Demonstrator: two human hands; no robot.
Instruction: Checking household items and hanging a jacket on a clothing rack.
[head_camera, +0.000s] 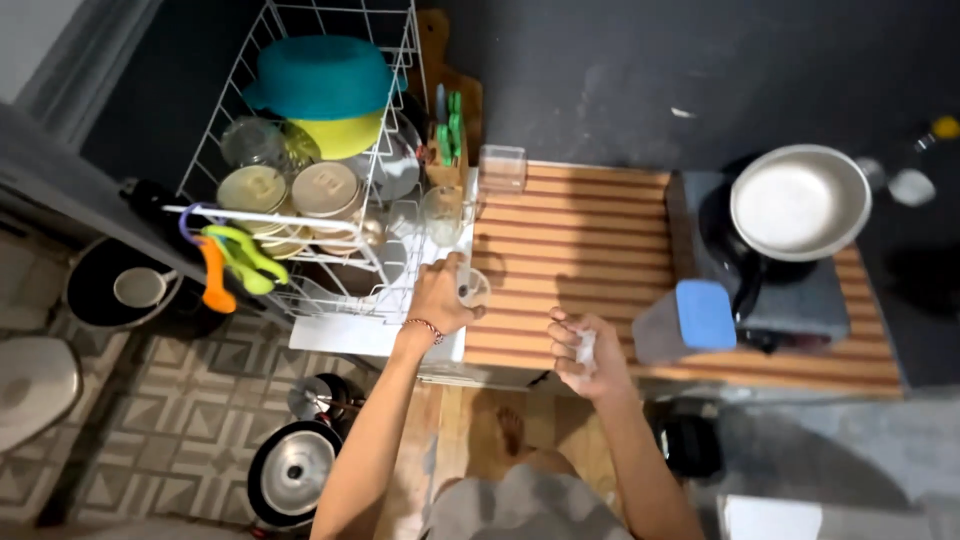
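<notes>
- The left hand (438, 298) is closed around a small clear glass (472, 288) at the left edge of the striped counter (580, 250), just beside the white dish rack (300, 150).
- The right hand (583, 352) is curled on a small white object (586, 347) over the counter's front edge; what the object is cannot be made out.
- A container with a blue lid (690, 320) stands on the counter near the right hand; its side shows no label that can be read.
- A clear square tub (502, 167) sits at the counter's back edge, and another glass (441, 214) stands by the rack.
- In the rack: a teal bowl (322, 76) over a yellow one, and two round tan lids (290, 188).
- A steel pan (800, 202) rests on a stove to the right.
- Orange and green utensils (232, 262) hang off the rack's front.
- Pots on the floor (295, 468) are partly hidden by the left arm.
- The top right corner is dark and blurred.
</notes>
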